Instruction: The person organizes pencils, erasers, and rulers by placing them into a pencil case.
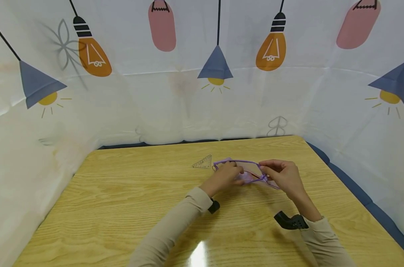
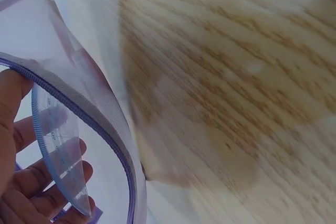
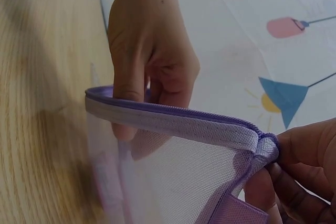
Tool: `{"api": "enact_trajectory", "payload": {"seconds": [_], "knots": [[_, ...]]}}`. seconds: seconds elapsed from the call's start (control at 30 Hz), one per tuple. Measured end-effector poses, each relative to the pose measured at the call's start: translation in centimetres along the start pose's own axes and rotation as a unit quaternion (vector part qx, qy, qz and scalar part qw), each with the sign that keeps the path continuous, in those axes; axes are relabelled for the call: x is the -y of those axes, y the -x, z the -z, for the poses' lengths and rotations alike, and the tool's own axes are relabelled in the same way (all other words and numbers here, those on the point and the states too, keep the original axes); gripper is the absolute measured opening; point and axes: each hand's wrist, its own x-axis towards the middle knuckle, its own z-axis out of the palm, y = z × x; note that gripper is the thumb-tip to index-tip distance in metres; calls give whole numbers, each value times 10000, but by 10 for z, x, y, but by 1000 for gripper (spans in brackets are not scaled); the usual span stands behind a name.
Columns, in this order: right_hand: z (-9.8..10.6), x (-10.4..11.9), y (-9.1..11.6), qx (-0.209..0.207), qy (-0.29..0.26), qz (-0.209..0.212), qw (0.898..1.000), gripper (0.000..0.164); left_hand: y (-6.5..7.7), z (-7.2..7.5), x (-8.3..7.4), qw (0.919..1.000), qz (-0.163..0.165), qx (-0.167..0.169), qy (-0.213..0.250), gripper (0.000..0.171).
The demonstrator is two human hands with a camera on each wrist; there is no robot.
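A purple zippered mesh pouch (image 3: pixel 178 169) is held up over the wooden table with its mouth spread open. My right hand (image 1: pixel 287 178) pinches the pouch's corner at the zipper end. My left hand (image 1: pixel 223 177) reaches into the mouth, its fingers partly hidden behind the mesh in the right wrist view. In the left wrist view it holds a clear protractor (image 2: pixel 59 156) with a blue scale between thumb and fingers, inside the zipper edge. Something slim and reddish shows within the pouch in the head view; its kind is unclear.
A clear triangular set square (image 1: pixel 203 162) lies on the wooden table (image 1: pixel 128 193), left of the pouch. Behind and beside the table hangs a white curtain (image 1: pixel 148 107) printed with lamps and bulbs. Dark camera mounts sit on both wrists.
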Motion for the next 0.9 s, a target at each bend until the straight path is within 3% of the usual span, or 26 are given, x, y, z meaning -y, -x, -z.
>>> {"api": "enact_trajectory", "payload": {"seconds": [0.47, 0.9], "knots": [[-2, -2, 0, -42, -63, 18, 10000, 23, -7, -4, -1, 9992, 30, 198, -346, 30], [-2, 1, 0, -109, -123, 125, 9998, 23, -7, -6, 3, 9996, 17, 254, -119, 30]]}}
